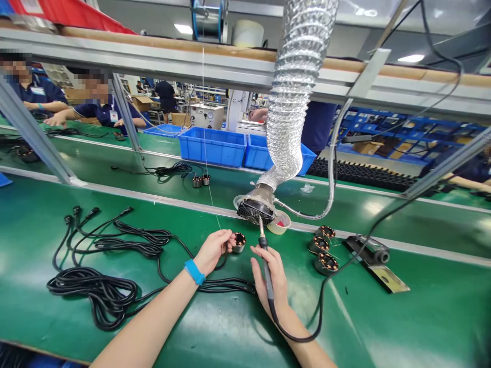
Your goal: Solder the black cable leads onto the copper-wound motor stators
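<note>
My right hand (274,276) holds a soldering iron (266,266), its tip pointing up and away beneath the fume hood. The fingers of my left hand (215,250), with a blue wristband, are pinched together beside a small copper-wound motor stator (239,243) on the green bench. A thin solder wire (206,153) comes down from a spool overhead and ends at these fingers. One black cable passes just under the left hand, but its end is hidden. Coiled black power cables (95,291) lie left of my forearm.
A flexible foil duct (289,92) with a fan hood (255,207) hangs over the work. Three more stators (326,263) and a soldering-iron stand (378,255) are at right. Blue bins (213,148) stand behind; co-workers sit at far left. The iron's cord loops across the right side.
</note>
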Demonstrator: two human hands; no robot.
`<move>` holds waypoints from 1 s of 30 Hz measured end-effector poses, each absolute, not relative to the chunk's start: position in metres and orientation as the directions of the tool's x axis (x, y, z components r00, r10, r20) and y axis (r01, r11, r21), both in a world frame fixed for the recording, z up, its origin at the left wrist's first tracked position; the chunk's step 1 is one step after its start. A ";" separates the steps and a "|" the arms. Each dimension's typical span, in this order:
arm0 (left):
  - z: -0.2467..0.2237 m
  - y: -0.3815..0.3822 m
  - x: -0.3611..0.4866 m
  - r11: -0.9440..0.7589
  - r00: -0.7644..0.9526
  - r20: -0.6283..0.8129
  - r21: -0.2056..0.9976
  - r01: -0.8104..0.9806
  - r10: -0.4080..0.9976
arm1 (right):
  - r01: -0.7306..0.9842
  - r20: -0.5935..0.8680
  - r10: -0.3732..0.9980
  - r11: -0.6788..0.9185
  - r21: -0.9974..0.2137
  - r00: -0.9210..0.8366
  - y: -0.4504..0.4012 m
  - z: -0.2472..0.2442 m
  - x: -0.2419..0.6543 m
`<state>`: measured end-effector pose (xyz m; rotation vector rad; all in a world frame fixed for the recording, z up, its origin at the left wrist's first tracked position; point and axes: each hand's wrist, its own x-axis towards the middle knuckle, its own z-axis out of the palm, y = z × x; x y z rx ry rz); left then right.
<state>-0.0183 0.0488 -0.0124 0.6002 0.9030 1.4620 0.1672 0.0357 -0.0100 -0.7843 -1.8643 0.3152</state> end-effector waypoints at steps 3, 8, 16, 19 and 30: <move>-0.016 0.059 -0.032 0.003 -0.210 -0.152 0.816 -0.578 0.966 | 0.428 0.761 0.599 0.773 -0.468 -0.248 0.039 -0.005 0.181; -0.015 0.065 -0.038 -0.030 -0.276 -0.157 0.821 -0.570 0.948 | 0.534 0.820 0.485 0.799 -0.276 -0.303 0.043 0.005 0.207; -0.012 0.060 -0.036 -0.004 -0.340 -0.219 0.835 -0.550 0.915 | 0.861 0.906 0.411 0.492 -0.129 -0.098 0.068 -0.010 0.279; -0.009 0.058 -0.037 -0.054 -0.457 -0.206 0.868 -0.493 0.865 | 0.927 0.869 0.493 0.346 -0.146 -0.047 0.079 -0.017 0.298; 0.011 0.013 -0.005 -0.295 -0.155 0.464 0.752 0.590 0.872 | 0.932 0.782 0.613 0.337 -0.135 -0.108 0.087 -0.019 0.309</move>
